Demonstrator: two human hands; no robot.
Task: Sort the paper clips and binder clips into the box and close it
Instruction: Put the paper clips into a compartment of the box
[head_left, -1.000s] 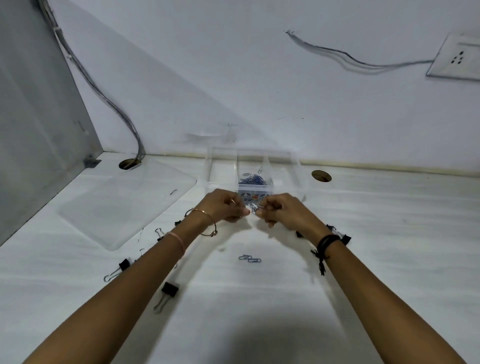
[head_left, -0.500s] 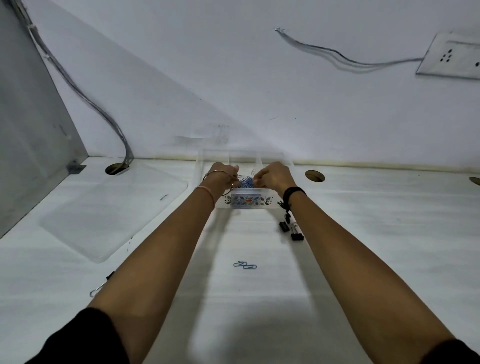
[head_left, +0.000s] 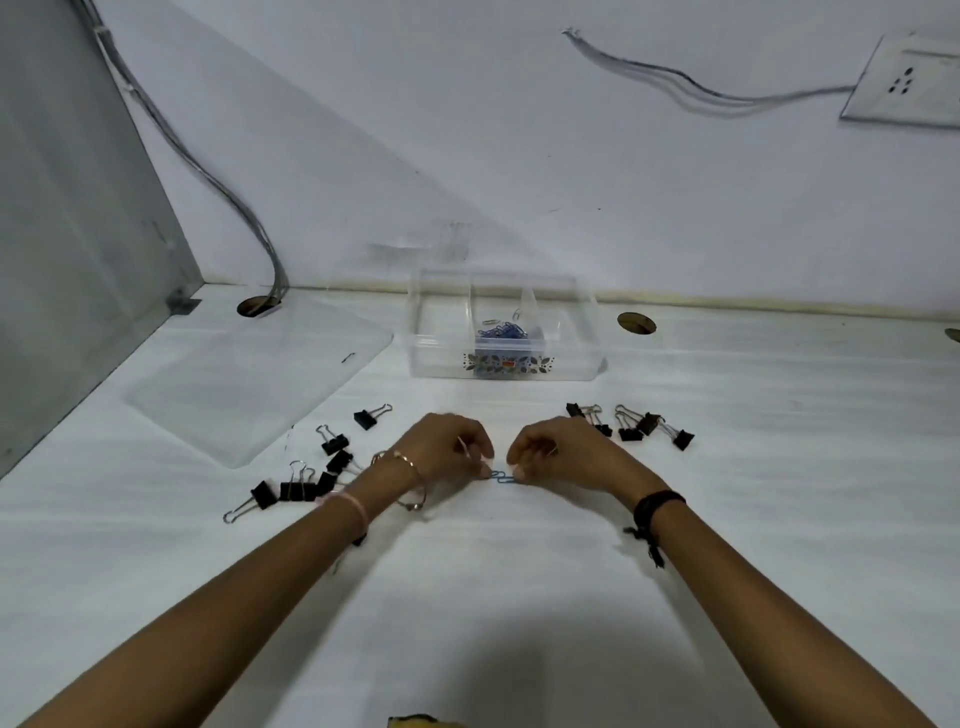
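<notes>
A clear plastic box (head_left: 441, 358) with dividers stands open near the wall, with blue paper clips (head_left: 503, 331) in its middle compartment. Its clear lid (head_left: 249, 384) lies flat to the left. Two linked blue paper clips (head_left: 502, 476) lie on the white table in front of the box. My left hand (head_left: 447, 447) pinches their left end and my right hand (head_left: 561, 451) pinches their right end. Several black binder clips lie at the left (head_left: 311, 480) and several at the right (head_left: 631, 423).
The white wall rises just behind the box, with cables and a socket plate (head_left: 904, 83). Round cable holes (head_left: 636, 323) are cut in the table near the wall. A grey panel (head_left: 62, 218) closes off the left side.
Both hands were over the box half a second ago. They have pulled back toward me and down onto the two blue paper clips on the table.
</notes>
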